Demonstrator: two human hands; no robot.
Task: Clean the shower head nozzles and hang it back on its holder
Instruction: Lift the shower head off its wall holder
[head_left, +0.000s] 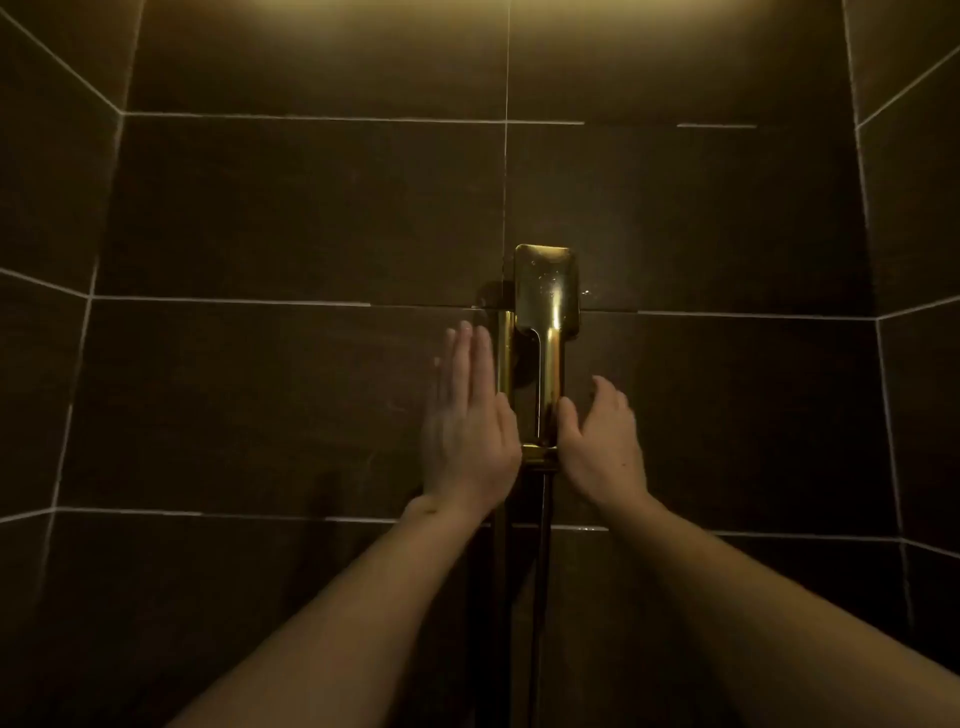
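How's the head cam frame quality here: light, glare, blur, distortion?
Head view: dim and yellow-tinted, lit from above, with the tiled wall brightest at the top and falling dark toward the bottom. Specular glare on the gold shower head and its handle. The left hand is motion-blurred; the right hand is sharper. Wide-angle lens bends the grout lines at the edges.

Both forearms were bare to the frame's edge, with no sleeves. The left hand (467, 415) and right hand (600, 441) wore no gloves.
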